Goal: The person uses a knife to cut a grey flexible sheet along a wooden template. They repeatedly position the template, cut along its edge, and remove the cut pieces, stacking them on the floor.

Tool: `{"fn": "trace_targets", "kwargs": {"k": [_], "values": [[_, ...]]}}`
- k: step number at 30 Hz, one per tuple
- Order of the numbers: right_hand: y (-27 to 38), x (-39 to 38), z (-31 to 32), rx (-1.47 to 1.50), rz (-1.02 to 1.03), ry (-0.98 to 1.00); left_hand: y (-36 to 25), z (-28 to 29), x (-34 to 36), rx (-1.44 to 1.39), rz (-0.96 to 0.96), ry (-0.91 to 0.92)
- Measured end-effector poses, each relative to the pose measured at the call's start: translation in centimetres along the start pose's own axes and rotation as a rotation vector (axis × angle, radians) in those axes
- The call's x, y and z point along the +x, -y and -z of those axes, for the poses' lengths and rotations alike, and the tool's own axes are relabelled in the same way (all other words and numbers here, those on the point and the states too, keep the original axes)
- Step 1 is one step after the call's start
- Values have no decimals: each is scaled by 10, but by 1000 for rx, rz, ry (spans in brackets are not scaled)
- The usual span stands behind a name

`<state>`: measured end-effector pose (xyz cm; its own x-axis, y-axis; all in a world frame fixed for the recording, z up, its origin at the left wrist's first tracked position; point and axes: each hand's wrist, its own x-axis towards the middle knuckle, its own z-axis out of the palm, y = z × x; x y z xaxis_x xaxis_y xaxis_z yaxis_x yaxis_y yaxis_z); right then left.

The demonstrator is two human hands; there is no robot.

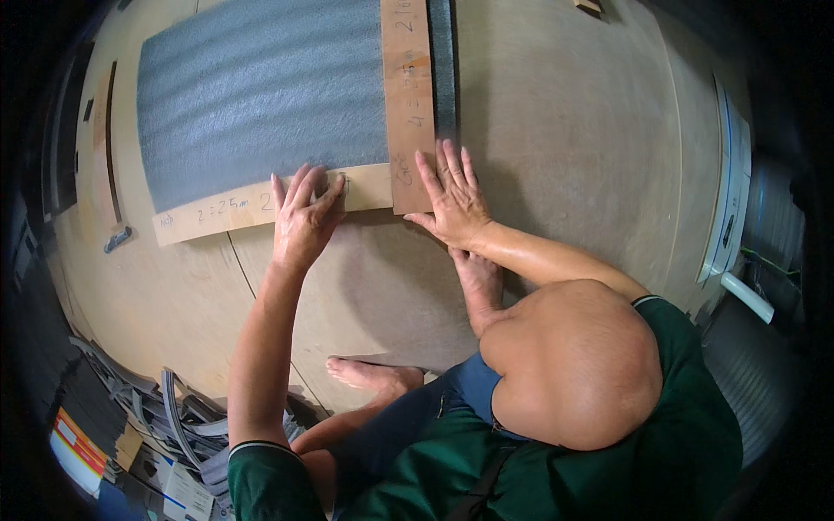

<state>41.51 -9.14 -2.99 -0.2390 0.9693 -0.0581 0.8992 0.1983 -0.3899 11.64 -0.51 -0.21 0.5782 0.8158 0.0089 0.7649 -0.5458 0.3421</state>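
A blue-grey textured sheet (261, 87) lies beneath a pale wooden strip (230, 208) along its near edge and a brown strip (407, 69) along its right side, both handwritten on. My left hand (304, 217) rests open on the pale strip, fingers apart, near its middle. My right hand (450, 195) lies open at the near end of the brown strip, fingers stretched along its right edge and thumb reaching toward the corner where the strips meet.
My bare feet (373, 373) and bent right knee (569, 360) are on the plywood board (573, 130). A narrow wood strip (104, 130) and small tool (117, 239) lie left. Grey offcuts (174, 417) crowd the lower left; a white roll (747, 295) is at right.
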Motion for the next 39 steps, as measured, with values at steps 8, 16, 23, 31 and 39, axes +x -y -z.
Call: {"fn": "trace_targets", "kwargs": {"k": [8, 16, 23, 31, 39], "values": [[5, 1, 4, -21, -72, 105, 2, 0, -1, -15, 7, 33], [-19, 55, 60, -122, 310, 104, 7, -3, -5, -44, -7, 49], [-1, 90, 79, -265, 162, 334, 6, 3, -8, -107, -18, 13], [23, 98, 91, -365, 10, 459, 28, 24, -13, -197, 80, -85], [28, 100, 95, -344, -60, 502, 267, 83, -106, -239, 1105, -625]]}}
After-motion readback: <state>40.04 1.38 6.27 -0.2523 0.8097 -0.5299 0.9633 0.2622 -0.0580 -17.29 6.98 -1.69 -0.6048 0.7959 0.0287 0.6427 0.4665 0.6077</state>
